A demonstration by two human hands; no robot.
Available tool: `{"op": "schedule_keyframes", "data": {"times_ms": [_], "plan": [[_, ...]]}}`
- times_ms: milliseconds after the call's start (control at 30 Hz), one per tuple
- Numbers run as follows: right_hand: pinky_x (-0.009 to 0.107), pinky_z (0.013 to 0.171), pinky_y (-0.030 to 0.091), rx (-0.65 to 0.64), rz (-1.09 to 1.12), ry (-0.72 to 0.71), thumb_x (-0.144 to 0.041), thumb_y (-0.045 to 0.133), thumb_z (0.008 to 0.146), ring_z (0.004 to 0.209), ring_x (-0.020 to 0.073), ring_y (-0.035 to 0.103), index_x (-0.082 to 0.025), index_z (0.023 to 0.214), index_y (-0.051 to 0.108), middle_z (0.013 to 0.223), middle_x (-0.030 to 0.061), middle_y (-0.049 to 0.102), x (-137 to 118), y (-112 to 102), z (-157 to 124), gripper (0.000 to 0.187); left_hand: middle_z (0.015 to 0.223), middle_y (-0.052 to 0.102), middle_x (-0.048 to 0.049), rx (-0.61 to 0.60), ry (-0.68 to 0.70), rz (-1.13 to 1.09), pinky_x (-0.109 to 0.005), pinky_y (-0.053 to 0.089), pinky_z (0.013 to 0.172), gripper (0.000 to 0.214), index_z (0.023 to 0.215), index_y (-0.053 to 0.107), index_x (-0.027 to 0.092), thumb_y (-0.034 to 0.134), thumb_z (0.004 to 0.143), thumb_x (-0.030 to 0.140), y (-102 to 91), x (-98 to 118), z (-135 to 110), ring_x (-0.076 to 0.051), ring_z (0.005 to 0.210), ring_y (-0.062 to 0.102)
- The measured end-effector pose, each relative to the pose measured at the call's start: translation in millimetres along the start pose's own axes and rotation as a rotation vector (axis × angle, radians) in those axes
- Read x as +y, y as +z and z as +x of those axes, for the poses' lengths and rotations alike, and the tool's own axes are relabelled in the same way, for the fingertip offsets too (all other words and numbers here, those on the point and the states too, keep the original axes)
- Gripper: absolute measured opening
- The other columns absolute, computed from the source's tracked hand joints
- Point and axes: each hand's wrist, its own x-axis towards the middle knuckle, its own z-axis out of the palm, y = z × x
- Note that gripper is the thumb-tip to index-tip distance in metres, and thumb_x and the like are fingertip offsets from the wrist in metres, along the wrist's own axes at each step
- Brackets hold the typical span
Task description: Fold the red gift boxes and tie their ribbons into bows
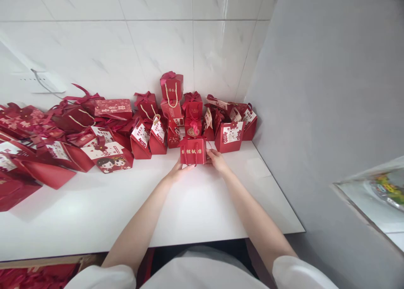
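A small red gift box (193, 151) with gold characters and a cord handle stands upright on the white table (195, 204), in front of a row of similar boxes. My left hand (179, 169) grips its lower left side with fingers curled against it. My right hand (217, 159) presses against its right side. Both hands hold the box between them. Directly behind it stands a red box with a pink ribbon (193, 127).
Several red gift boxes and bags (104, 150) lie piled at the left and along the tiled wall (158, 40). A stacked red box (172, 86) tops the back row. A grey wall (331, 91) bounds the table's right side. A wall socket (44, 83) sits at the left.
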Motion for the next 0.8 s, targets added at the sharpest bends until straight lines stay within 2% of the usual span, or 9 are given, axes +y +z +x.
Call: {"op": "schedule_keyframes", "data": {"times_ms": [100,200,267,333,400,533,667,800], "plan": [[0.043,0.096,0.053,0.057,0.056,-0.056,-0.072,0.034,0.089,0.121,0.0278,0.059,-0.020,0.129,0.049,0.129,0.0111,0.063,4.0,25.5,-7.7,0.067,0.150,0.042,-0.0162,0.073,0.051,-0.002,-0.048,0.032,0.116,0.083,0.149,0.030,0.020,0.070,0.081,0.047,0.8,-2.7,1.8,-0.033,0.142,0.035],[0.043,0.098,0.052,0.008,0.110,-0.094,-0.075,0.021,0.090,0.128,0.0266,0.053,-0.023,0.143,0.040,0.139,0.0084,0.057,4.7,38.7,-20.6,0.076,0.150,0.040,-0.0156,0.149,0.121,0.054,-0.048,0.029,0.118,0.080,0.149,0.032,0.022,0.070,0.082,0.045,1.6,-7.6,1.8,-0.032,0.142,0.036],[0.045,0.094,0.055,-0.117,0.156,-0.113,-0.074,0.030,0.090,0.126,0.0275,0.056,-0.027,0.150,0.032,0.143,0.0076,0.053,3.2,38.1,-28.0,0.076,0.149,0.041,-0.0154,0.176,0.163,0.129,-0.049,0.029,0.117,0.075,0.146,0.036,0.022,0.069,0.083,0.045,0.6,-12.0,0.7,-0.032,0.140,0.037],[0.045,0.094,0.055,-0.241,0.201,-0.146,-0.068,0.047,0.088,0.126,0.0279,0.056,-0.031,0.152,0.026,0.149,0.0062,0.047,1.2,33.1,-32.0,0.077,0.149,0.040,-0.0151,0.185,0.198,0.210,-0.048,0.028,0.118,0.071,0.143,0.040,0.021,0.069,0.083,0.045,-2.5,-16.4,-0.8,-0.033,0.141,0.035],[0.045,0.097,0.054,-0.299,0.242,-0.174,-0.060,0.057,0.087,0.126,0.0283,0.056,-0.031,0.152,0.026,0.150,0.0061,0.046,-0.2,27.9,-32.3,0.077,0.149,0.038,-0.0147,0.172,0.207,0.272,-0.048,0.026,0.118,0.071,0.142,0.042,0.021,0.070,0.082,0.047,-7.6,-20.2,-2.1,-0.033,0.142,0.033],[0.046,0.100,0.052,-0.300,0.288,-0.170,-0.056,0.058,0.087,0.127,0.0296,0.055,-0.026,0.147,0.035,0.146,0.0089,0.051,-1.1,23.2,-27.9,0.071,0.154,0.033,-0.0152,0.081,0.229,0.255,-0.048,0.023,0.120,0.081,0.149,0.033,0.022,0.067,0.082,0.053,-18.1,-23.5,-2.5,-0.034,0.145,0.028],[0.046,0.100,0.052,-0.320,0.278,-0.105,-0.058,0.057,0.087,0.126,0.0302,0.056,-0.026,0.144,0.039,0.145,0.0092,0.052,-2.9,21.1,-26.5,0.067,0.161,0.024,-0.0133,0.050,0.271,0.054,-0.046,0.019,0.121,0.076,0.154,0.025,0.021,0.045,0.092,0.061,-20.7,-20.7,-0.9,-0.032,0.149,0.020],[0.047,0.098,0.053,-0.308,0.309,-0.102,-0.058,0.057,0.087,0.124,0.0312,0.058,-0.027,0.142,0.042,0.142,0.0087,0.056,-1.8,20.9,-26.6,0.065,0.157,0.032,-0.0145,0.087,0.201,0.021,-0.046,0.032,0.114,0.083,0.155,0.025,0.022,0.049,0.088,0.066,-18.9,-16.4,-0.9,-0.035,0.142,0.033]]}}
